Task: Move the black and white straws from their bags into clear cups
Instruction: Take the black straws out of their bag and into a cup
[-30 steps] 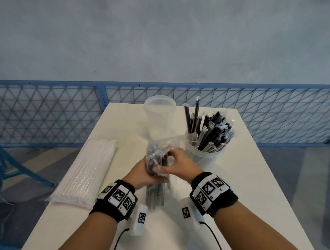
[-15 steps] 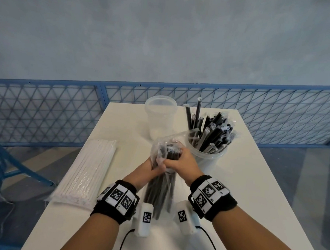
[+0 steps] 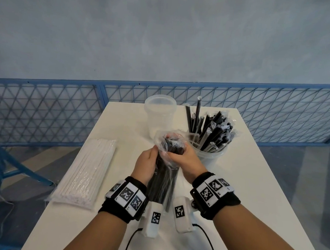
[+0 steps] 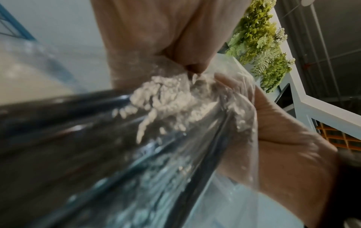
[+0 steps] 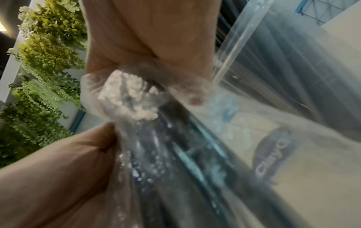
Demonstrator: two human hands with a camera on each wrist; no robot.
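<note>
Over the table's middle, a clear bag of black straws (image 3: 163,180) stands tilted, its open top pointing away from me. My left hand (image 3: 149,160) grips the bag's left side near the top. My right hand (image 3: 179,156) pinches the bunched plastic on the right. In the left wrist view my left-hand fingers (image 4: 156,38) squeeze crumpled plastic over the black straws (image 4: 78,123). The right wrist view shows the same pinch by my right hand (image 5: 148,46). Just right of the bag stands a clear cup (image 3: 211,156) holding several black straws (image 3: 211,127). The empty clear cup (image 3: 159,113) is behind.
A sealed flat bag of white straws (image 3: 87,172) lies along the left side of the white table (image 3: 252,186). A blue mesh fence (image 3: 46,109) runs behind the table, and a blue frame stands at far left. Wrist-camera cables trail near the table's front edge.
Both hands have lifted the bag of black straws and moved it a little forward and right, closer to the filled cup. The bag's lower end now hangs between my wrists.
</note>
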